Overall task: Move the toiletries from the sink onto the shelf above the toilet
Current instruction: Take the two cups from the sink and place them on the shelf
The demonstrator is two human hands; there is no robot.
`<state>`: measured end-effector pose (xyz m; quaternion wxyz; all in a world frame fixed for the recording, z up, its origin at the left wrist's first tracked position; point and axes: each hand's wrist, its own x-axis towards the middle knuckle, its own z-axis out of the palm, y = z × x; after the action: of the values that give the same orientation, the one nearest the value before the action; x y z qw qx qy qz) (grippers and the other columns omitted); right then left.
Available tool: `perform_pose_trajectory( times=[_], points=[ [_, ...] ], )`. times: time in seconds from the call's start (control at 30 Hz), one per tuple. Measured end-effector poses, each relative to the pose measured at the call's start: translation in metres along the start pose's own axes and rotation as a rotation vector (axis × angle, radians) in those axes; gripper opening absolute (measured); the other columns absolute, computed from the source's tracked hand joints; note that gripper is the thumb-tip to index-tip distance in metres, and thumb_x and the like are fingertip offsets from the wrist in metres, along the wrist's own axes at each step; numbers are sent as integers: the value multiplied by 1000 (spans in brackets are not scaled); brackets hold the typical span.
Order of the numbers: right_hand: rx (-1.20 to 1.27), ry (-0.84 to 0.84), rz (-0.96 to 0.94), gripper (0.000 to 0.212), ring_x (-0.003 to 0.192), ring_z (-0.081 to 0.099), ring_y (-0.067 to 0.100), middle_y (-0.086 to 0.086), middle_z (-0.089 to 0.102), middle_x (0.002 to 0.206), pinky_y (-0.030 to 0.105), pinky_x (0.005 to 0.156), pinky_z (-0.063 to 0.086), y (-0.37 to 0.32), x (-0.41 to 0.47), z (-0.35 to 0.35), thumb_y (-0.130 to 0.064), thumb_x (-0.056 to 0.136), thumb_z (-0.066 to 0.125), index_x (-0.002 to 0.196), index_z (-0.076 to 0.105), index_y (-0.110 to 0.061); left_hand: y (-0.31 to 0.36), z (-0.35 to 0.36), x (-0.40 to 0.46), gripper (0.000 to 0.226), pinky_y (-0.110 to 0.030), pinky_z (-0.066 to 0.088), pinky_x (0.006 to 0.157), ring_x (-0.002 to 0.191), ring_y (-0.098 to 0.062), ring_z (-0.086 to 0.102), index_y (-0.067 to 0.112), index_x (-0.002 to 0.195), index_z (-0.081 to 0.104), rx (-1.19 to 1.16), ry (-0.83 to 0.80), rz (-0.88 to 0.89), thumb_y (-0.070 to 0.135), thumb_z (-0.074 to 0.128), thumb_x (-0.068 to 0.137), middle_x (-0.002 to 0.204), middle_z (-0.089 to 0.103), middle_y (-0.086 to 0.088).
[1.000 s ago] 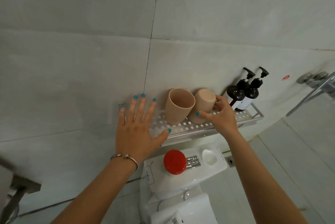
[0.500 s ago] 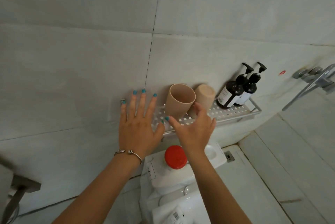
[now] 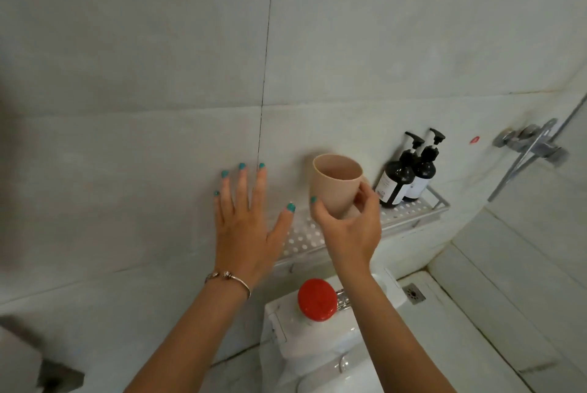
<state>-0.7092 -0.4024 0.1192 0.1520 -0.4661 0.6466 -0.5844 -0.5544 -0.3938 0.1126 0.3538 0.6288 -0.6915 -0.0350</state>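
A perforated metal shelf [image 3: 303, 238] hangs on the tiled wall above the toilet. My right hand [image 3: 347, 229] grips a beige cup [image 3: 333, 186] around its lower half; the cup is tilted with its open mouth toward me, over the middle of the shelf. Whether its base touches the shelf is hidden by my fingers. A second beige cup, seen earlier just to the right, is hidden behind the cup and hand. Two dark pump bottles [image 3: 408, 176] stand at the shelf's right end. My left hand [image 3: 246, 227] lies flat with fingers spread over the shelf's left end, against the wall.
Below the shelf is the white toilet tank [image 3: 320, 338] with a red-capped container [image 3: 317, 299] on it. A chrome shower mixer [image 3: 532, 144] sticks out of the wall at the right. A floor drain [image 3: 413, 292] lies in the corner.
My right hand let go of the right cup, swung left and closed around the left cup, tilting it. My left hand has stayed spread at the shelf's left end.
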Motion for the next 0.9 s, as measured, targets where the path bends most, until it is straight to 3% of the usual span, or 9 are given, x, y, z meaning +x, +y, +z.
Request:
perform_pose_trajectory(
  times=[0.07,0.13,0.27,0.43,0.53,0.67,0.77,0.9],
  points=[
    [142,-35,-64,69,100,57,-10,-22,60,109,22,87,50,-21,14,-20,-32,61,88,117,48,-38,21,-32,26,82,-39,17,117,143,-21,15,23,150,15,-234,-2,53,61,45,84,156,23,-2],
    [199,-101,-179,72,105,61,-1,-14,63,114,21,89,49,-42,30,-40,-28,60,90,121,52,-27,46,-66,50,91,-30,29,111,135,-9,32,28,149,19,-391,-83,107,64,58,75,148,38,8],
    [298,-266,-320,80,109,63,18,6,66,116,33,93,51,-64,54,-72,-31,56,86,124,53,-5,84,-107,85,109,-23,33,105,127,2,42,30,147,25,-412,-248,331,73,63,54,139,47,16],
    [337,-413,-386,74,113,62,28,13,65,120,50,98,48,-73,71,-94,-21,59,83,123,54,-1,106,-114,108,103,-19,39,104,120,4,49,27,142,39,-519,-458,435,61,76,51,134,51,17],
    [421,-448,-371,74,116,60,27,13,63,122,51,101,46,-74,73,-98,-17,61,81,126,50,-2,115,-109,106,89,-21,51,90,105,2,60,27,130,51,-615,-378,409,57,76,50,117,63,17],
    [488,-478,-337,85,114,61,23,3,63,124,43,94,51,-75,71,-97,-21,59,81,134,41,-17,129,-96,96,67,-20,53,73,89,-2,65,25,111,62,-849,-77,210,48,81,51,99,69,15],
    [524,-413,-333,81,103,64,19,-2,67,114,37,84,56,-74,71,-95,-20,55,83,126,45,-17,136,-93,87,75,-21,53,78,96,0,62,28,113,56,-914,-66,176,54,79,47,107,65,16],
    [519,-476,-314,75,94,66,16,-3,71,102,31,75,56,-75,82,-109,-17,53,82,120,48,-10,126,-107,95,113,-22,35,107,132,2,36,29,145,26,-680,-276,418,57,78,49,146,38,11]
  ],
)
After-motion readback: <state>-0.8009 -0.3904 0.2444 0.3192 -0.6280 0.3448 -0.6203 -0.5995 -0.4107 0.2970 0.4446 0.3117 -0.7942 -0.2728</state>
